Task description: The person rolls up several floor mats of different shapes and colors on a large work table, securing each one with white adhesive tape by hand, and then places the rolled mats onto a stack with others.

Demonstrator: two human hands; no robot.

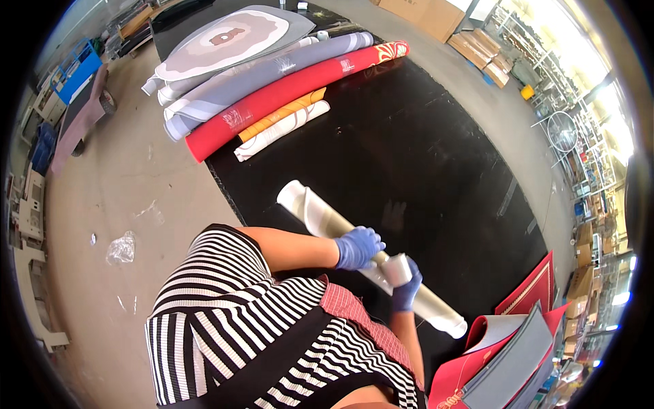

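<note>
A pale, cream-white rolled mat (pixel 327 219) lies slantwise across the black table in front of me. My left hand (pixel 359 248), in a blue glove, is closed over the middle of this roll. Just to the right, my right hand (pixel 407 286), gloved too, grips a thick roll of tape (pixel 397 270) against the rolled mat. The fingertips of my right hand are partly hidden behind the tape. A glossy clear strip shows on the mat beneath my hands.
At the far left of the black table (pixel 409 163) lie several rolled mats, including a red one (pixel 286 93), and a flat grey mat (pixel 235 37). Red and grey mats (pixel 504 347) are heaped at the near right. Crumpled clear plastic (pixel 121 249) lies on the floor.
</note>
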